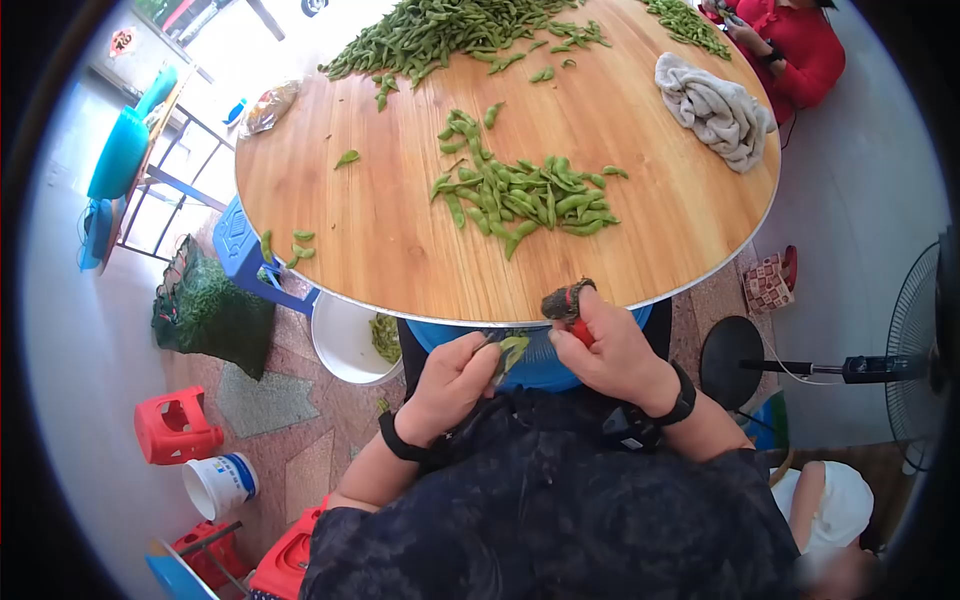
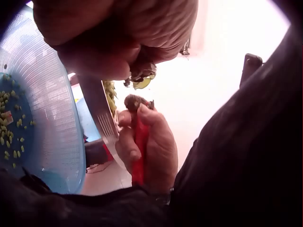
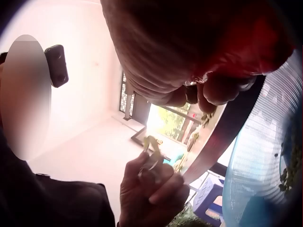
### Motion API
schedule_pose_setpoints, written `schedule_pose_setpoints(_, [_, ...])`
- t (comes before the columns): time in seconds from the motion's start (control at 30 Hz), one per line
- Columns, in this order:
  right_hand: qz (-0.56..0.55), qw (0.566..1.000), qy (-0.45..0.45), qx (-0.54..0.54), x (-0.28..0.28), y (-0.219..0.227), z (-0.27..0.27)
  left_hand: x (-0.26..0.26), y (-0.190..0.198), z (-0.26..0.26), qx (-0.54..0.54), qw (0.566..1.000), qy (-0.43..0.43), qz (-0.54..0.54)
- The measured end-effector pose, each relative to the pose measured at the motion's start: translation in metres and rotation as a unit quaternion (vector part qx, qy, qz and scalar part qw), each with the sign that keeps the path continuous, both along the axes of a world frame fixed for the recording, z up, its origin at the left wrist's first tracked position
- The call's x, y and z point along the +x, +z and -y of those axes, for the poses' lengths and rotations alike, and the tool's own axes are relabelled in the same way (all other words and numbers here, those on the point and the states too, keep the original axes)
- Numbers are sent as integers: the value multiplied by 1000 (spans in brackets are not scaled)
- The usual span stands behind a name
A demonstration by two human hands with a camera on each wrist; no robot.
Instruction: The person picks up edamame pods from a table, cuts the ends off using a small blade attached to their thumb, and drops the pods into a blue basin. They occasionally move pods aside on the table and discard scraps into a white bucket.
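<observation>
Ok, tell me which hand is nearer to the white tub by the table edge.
Left. In the head view, the left hand is just to the right of the white tub; the right hand is farther right, beyond the left.

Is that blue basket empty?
No, the left wrist view shows lots of little green beans lying in the blue basket.

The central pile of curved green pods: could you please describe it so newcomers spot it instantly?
Find the large round brown wooden table. In front of its huge green pod heap lies the central pile of curved green pods, smaller than that heap but fuller than the stray pods at left.
</observation>
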State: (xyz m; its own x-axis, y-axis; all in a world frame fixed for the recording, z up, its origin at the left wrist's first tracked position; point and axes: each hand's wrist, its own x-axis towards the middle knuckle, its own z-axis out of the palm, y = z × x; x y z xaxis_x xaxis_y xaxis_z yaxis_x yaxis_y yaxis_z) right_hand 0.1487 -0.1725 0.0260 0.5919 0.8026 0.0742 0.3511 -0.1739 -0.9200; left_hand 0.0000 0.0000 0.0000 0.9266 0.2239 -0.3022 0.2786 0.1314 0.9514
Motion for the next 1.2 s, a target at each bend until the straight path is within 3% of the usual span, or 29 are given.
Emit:
schedule_pose_setpoints(0.07, [34,999,-12,-10,3,12,3,-12,11,-7,23,999,25,28])
schedule_pose_setpoints(0.17, [104,994,5,-43,24,10,5,-34,14,-26,3,979,202,26])
schedule_pose_setpoints(0.23, [103,991,22,-86,38,20,0,-67,-18,-64,134,962,236,33])
schedule_pose_setpoints(0.27, [149,984,31,-90,48,26,-9,-88,-32,-87,317,916,242,-37])
schedule_pose_setpoints(0.3, [192,976,39,-98,56,30,-15,-109,-45,-102,484,835,238,-111])
schedule_pose_setpoints(0.33, [195,976,52,-84,62,33,-27,-126,-52,-108,484,834,240,-109])
schedule_pose_setpoints(0.4, [231,968,51,-84,68,34,-48,-144,-62,-114,580,757,265,-144])
schedule_pose_setpoints(0.43, [263,960,51,-85,69,32,-58,-143,-59,-113,579,757,267,-142])
schedule_pose_setpoints(0.5, [284,951,71,-104,63,26,-79,-137,-49,-106,444,847,278,-90])
schedule_pose_setpoints(0.6, [376,911,55,-159,56,7,-100,-112,-43,-90,406,874,264,-32])
schedule_pose_setpoints(0.73, [348,930,44,-106,69,17,-98,-78,-16,-64,414,888,196,40])
schedule_pose_setpoints(0.77, [297,947,25,-118,72,25,-94,-73,-11,-60,410,889,200,44])
schedule_pose_setpoints(0.83, [250,959,5,-130,71,31,-96,-63,-4,-54,390,913,79,90])
schedule_pose_setpoints(0.93, [161,986,38,-29,45,35,-119,-37,0,-43,366,915,7,171])
schedule_pose_setpoints(0.97, [162,986,39,-28,39,35,-130,-28,0,-39,375,906,-18,196])
schedule_pose_setpoints(1.03, [245,964,74,71,31,32,-149,-16,9,-34,406,881,-47,238])
schedule_pose_setpoints(1.07, [272,959,84,-6,39,36,-151,-12,12,-31,409,876,-48,252])
schedule_pose_setpoints(1.1, [277,957,86,-3,42,37,-152,-11,13,-31,413,874,-44,254])
schedule_pose_setpoints(1.17, [371,909,75,-177,47,31,-153,-12,12,-30,382,889,-58,247])
schedule_pose_setpoints(1.2, [408,895,64,-166,48,22,-155,-12,11,-30,378,891,-60,244])
